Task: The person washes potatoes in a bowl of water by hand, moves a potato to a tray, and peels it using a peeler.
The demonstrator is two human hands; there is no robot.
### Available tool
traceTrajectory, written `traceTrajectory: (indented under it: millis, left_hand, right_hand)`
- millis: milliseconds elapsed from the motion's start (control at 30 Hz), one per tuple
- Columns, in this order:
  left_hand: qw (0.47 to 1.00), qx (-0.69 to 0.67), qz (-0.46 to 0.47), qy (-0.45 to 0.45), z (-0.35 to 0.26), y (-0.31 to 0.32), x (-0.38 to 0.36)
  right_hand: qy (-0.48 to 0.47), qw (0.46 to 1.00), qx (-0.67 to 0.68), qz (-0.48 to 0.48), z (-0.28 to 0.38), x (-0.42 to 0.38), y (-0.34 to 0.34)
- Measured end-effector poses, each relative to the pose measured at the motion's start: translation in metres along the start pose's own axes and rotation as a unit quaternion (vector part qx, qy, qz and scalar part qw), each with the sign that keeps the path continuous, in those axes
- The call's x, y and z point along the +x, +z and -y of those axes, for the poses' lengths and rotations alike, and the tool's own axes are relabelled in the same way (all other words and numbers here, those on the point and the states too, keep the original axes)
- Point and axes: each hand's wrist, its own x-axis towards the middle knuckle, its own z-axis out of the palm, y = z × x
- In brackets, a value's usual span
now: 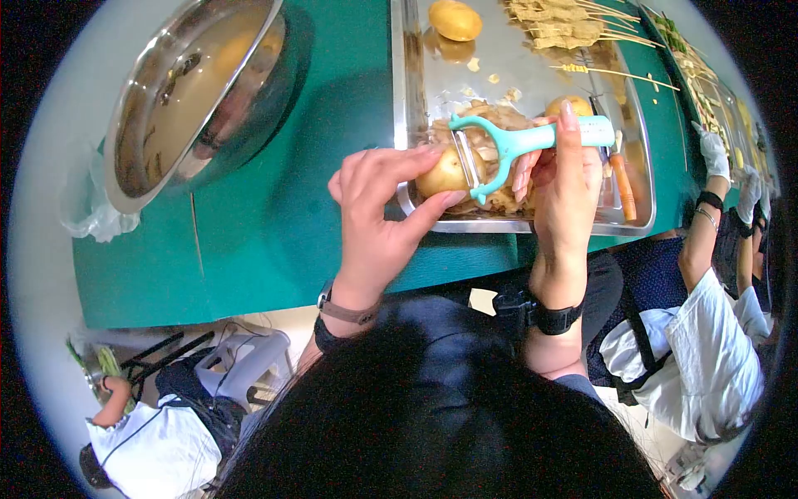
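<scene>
Left hand (370,200): thumb and fingertips clamped round smooth, rounded yellow potato (439,175). Right hand (565,187): fingers closed on glossy turquoise peeler (519,143), long axis running left-right, forked head pointing toward left fingers, metal blade at potato's right side. Limp peels (496,115) heaped beyond fingertips, in shiny metal tray (401,79). Loose oval potato (455,20) well past fingers.

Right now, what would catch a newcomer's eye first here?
Likely the turquoise peeler at centre, in the right hand, its blade at the potato that the left hand holds by the peelings in the metal tray. Then the large metal bowl of brownish liquid, upper left on the green table.
</scene>
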Motion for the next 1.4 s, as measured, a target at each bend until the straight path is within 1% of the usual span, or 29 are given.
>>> traceTrajectory:
  millis: [267, 367, 467, 500, 600, 733, 767, 867, 900, 1000, 1033, 1133, 1167, 1200, 1267, 1300, 1400]
  left_hand:
    - [1.0, -0.009, 0.003, 0.002, 0.004, 0.0, 0.001]
    - [1.0, -0.001, 0.002, 0.0, 0.006, -0.002, -0.002]
    - [1.0, 0.014, 0.009, 0.003, 0.004, -0.005, -0.002]
    - [1.0, 0.02, 0.014, 0.003, 0.003, -0.005, -0.003]
    - [1.0, 0.024, 0.018, 0.001, 0.002, -0.005, -0.002]
    - [1.0, 0.002, -0.011, -0.014, -0.001, 0.0, -0.001]
    - [1.0, 0.004, -0.011, -0.014, 0.0, 0.0, -0.002]
    - [1.0, 0.009, -0.012, -0.02, -0.001, -0.001, -0.002]
    - [1.0, 0.011, -0.011, -0.022, -0.001, -0.001, -0.003]
    - [1.0, 0.005, -0.018, -0.016, 0.001, 0.001, -0.004]
    - [1.0, 0.007, -0.019, -0.016, 0.001, 0.0, -0.004]
    - [1.0, 0.01, -0.02, -0.015, 0.0, 0.001, -0.002]
    - [1.0, 0.014, -0.021, -0.016, -0.002, 0.0, -0.001]
    - [1.0, 0.017, -0.02, -0.017, -0.004, 0.0, -0.001]
    - [1.0, 0.012, -0.016, -0.024, -0.004, -0.001, -0.002]
    - [0.999, 0.011, -0.017, -0.027, -0.003, -0.001, -0.002]
    - [1.0, 0.023, -0.018, -0.004, -0.002, 0.0, -0.001]
  right_hand:
    - [0.043, 0.999, 0.031, -0.006, -0.002, 0.0, -0.001]
    - [0.015, 0.996, -0.054, -0.075, -0.002, 0.001, -0.003]
    - [-0.028, 0.99, -0.082, -0.113, 0.001, -0.005, -0.008]
    - [-0.042, 0.985, -0.089, -0.138, 0.002, -0.006, -0.009]
    - [-0.104, 0.973, -0.125, -0.166, 0.005, -0.01, -0.016]
    - [-0.146, 0.97, -0.133, -0.143, 0.008, -0.015, -0.014]
    - [-0.189, 0.957, -0.13, -0.179, 0.012, -0.017, -0.013]
    - [-0.104, 0.967, -0.227, -0.058, 0.013, -0.016, -0.022]
    - [-0.091, 0.986, -0.117, -0.071, 0.014, -0.018, -0.021]
    - [-0.116, 0.979, -0.16, -0.054, 0.021, -0.019, -0.024]
    - [-0.15, 0.96, -0.229, -0.061, 0.016, -0.016, -0.029]
    - [-0.27, 0.94, -0.172, -0.118, 0.018, -0.016, -0.025]
    - [-0.15, 0.968, -0.191, -0.056, 0.022, -0.017, -0.029]
    - [-0.139, 0.966, -0.21, -0.057, 0.021, -0.016, -0.028]
    - [-0.295, 0.921, -0.214, -0.137, 0.013, -0.013, -0.031]
    - [-0.198, 0.961, -0.155, -0.114, 0.02, -0.016, -0.027]
    - [-0.161, 0.961, -0.155, -0.162, 0.013, -0.008, -0.038]
